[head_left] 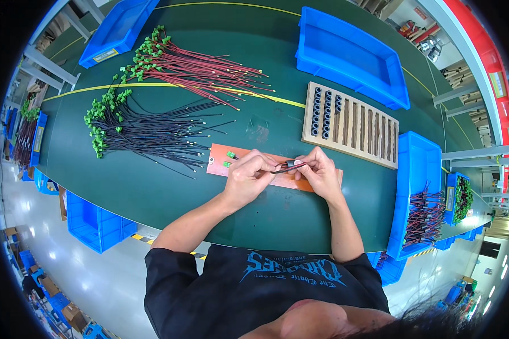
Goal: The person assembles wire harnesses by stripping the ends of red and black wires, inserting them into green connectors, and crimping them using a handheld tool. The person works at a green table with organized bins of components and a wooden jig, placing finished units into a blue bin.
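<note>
Now my left hand [247, 176] pinches the wires [278, 168], thumb and fingers closed on them, while my right hand [318, 170] grips the small black sleeve [290, 164] between closed fingertips. The wires run left to right between my hands, just above the orange board [218, 153]. My right hand is nearer the sleeve. The wires look thin, one red and one black, with green connectors [230, 155] beside my left hand.

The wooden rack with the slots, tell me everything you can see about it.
The wooden rack is a pale, flat rectangular board with long parallel slots, lying on the green table beyond the hands, set at a slight angle. Small black cylinders stand in rows in its leftmost slots; the other slots look empty. A blue bin sits behind it and another blue bin at its right. Neither hand touches it.
</note>
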`<state>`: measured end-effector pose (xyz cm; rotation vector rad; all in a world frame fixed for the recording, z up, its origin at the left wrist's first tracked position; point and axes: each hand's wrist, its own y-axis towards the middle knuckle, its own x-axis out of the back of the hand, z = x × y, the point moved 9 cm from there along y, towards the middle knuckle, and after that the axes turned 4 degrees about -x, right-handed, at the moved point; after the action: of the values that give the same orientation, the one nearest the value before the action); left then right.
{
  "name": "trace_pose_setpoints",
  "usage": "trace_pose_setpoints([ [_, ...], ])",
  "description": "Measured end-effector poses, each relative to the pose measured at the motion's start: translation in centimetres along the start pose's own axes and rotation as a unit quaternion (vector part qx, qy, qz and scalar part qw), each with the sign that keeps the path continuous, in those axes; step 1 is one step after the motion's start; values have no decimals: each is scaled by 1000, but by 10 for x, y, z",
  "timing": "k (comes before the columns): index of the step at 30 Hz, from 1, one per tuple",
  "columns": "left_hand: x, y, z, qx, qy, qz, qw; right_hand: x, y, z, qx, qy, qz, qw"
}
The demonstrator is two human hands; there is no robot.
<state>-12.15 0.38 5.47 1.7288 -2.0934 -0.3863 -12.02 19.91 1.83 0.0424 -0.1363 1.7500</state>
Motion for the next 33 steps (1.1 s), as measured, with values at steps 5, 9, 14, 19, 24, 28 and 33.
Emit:
trace_pose_setpoints([
  [5,-2,-3,-3,-17,12,4,1000,-3,0,6,5,2,7,1000],
  [9,-3,-3,-2,-13,29,8,999,-5,0,3,3,12,14,1000],
  [14,-11,1,0,-35,11,76,996,-6,-2,7,16,6,29,999],
  [19,-13,-4,10,-19,21,76,997,-8,-3,6,22,-11,41,999],
  [24,-11,1,-4,-41,23,55,997,-16,-5,12,14,-12,38,999],
  [28,-15,6,-1,-19,-8,63,998,-13,-4,7,-12,-81,37,996],
  [33,-18,-3,21,70,-34,76,994,-16,-4,16,10,-85,52,995],
])
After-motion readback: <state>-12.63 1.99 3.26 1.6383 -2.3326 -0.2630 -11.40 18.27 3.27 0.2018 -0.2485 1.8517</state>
